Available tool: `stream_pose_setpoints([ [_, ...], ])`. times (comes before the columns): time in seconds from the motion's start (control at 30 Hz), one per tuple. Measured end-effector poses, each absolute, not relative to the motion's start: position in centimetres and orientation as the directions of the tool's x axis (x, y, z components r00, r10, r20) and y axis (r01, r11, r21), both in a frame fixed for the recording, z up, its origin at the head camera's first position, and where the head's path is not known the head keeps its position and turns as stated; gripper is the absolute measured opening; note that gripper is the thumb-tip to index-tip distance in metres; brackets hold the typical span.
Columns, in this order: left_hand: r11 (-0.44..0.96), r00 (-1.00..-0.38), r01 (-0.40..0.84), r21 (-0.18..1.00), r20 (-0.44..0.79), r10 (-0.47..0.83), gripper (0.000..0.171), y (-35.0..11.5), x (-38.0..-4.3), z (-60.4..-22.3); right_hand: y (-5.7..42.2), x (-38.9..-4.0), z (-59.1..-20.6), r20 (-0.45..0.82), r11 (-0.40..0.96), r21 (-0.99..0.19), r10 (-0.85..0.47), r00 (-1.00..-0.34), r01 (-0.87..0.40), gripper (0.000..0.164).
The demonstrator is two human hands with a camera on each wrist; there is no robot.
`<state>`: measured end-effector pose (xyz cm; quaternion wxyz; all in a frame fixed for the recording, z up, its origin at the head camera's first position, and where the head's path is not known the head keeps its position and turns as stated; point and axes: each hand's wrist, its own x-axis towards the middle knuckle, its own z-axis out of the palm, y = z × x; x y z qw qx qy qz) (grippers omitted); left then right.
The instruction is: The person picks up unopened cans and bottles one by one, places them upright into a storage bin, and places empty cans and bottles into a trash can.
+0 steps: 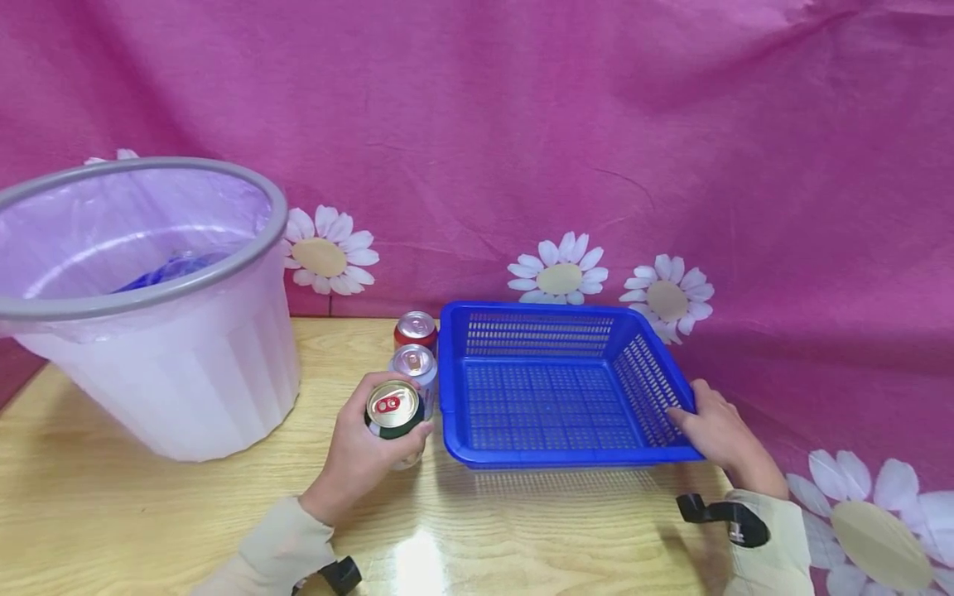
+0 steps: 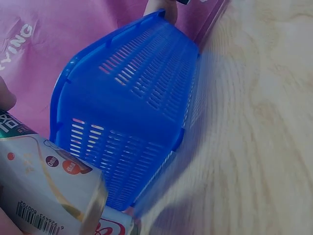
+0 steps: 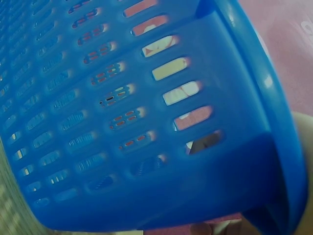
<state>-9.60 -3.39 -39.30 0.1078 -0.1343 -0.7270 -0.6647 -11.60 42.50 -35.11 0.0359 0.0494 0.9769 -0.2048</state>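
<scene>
In the head view my left hand (image 1: 363,451) grips a can (image 1: 393,411) with a gold top, a red pull tab and a dark green upper band. The left wrist view shows this can's white side (image 2: 51,181) with a barcode. Just behind it stand a pale can (image 1: 414,364) and a red can (image 1: 416,328), both with silver tops. To their right is a blue plastic basket (image 1: 555,458) with slotted walls and nothing inside. My right hand (image 1: 717,424) holds the basket's right rim near its front corner, thumb over the edge; its other fingers are mostly hidden.
A large white bin (image 1: 201,372) with a grey rim and a clear liner stands at the left, something blue inside it. Behind the light wooden table (image 1: 134,530) hangs a pink cloth (image 1: 462,165) with white daisies. Black straps with cameras sit on both wrists.
</scene>
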Motion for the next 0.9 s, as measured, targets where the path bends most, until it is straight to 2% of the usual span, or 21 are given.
stream_pose_setpoints([
  [0.37,0.079,-0.933,0.357,0.931,0.353,0.066,0.056,-3.5,-9.9,-38.5,42.6,-11.6,-35.3,-0.076,0.913,-0.393,0.089,-0.993,0.111,0.046],
  [0.7,0.083,-0.929,0.368,0.926,0.362,0.083,0.058,-3.3,-10.3,-36.2,42.6,-11.7,-35.2,-0.043,0.924,-0.373,0.08,-0.996,0.09,0.044],
  [0.9,0.101,-0.924,0.382,0.919,0.379,0.05,0.059,-3.1,-10.7,-34.7,42.3,-11.6,-34.9,-0.05,0.92,-0.38,0.086,-0.995,0.099,0.043],
])
